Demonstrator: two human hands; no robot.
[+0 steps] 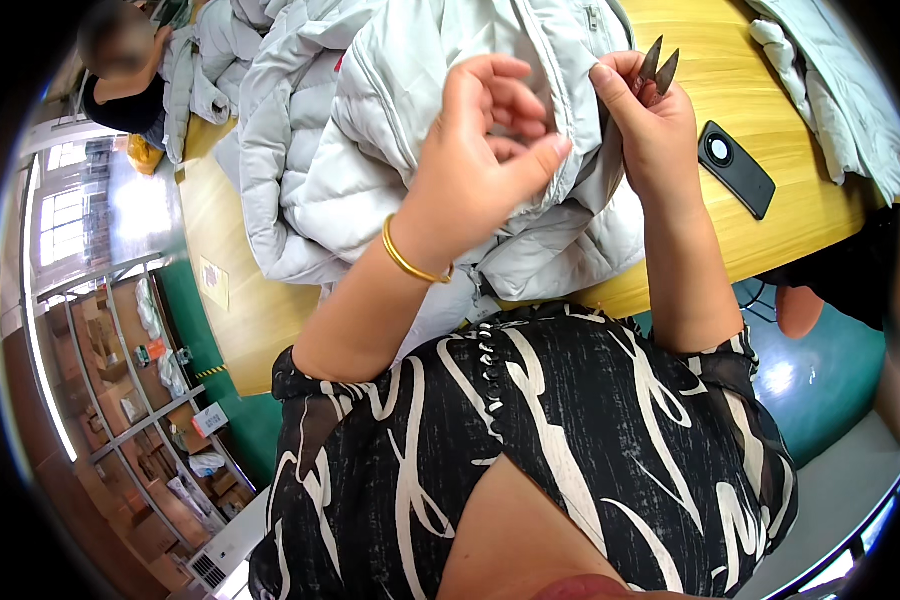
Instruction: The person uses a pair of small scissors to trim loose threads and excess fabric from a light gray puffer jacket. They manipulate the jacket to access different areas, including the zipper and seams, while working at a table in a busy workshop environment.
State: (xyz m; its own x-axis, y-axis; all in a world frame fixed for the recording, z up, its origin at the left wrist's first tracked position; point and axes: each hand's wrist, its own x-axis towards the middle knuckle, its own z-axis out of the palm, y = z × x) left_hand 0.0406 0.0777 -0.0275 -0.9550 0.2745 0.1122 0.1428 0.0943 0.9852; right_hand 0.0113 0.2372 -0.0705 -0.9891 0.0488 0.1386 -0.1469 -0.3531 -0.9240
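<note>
A pale grey puffer jacket lies bunched up on the table before me, its zipped front edge running up between my hands. My right hand is closed around small thread snips, whose dark pointed blades stick up past the fingers. Its thumb and forefinger are at the jacket's right edge; whether they pinch the cloth I cannot tell. Over the jacket front, my left hand has loosely curled fingers, with the thumb apart from them near the zip edge. Nothing shows in it. A gold bangle circles that wrist.
The wooden table carries a black phone right of my right hand. More pale jackets lie at the far right. A small paper sits on the left. People are at both sides; shelves with boxes stand lower left.
</note>
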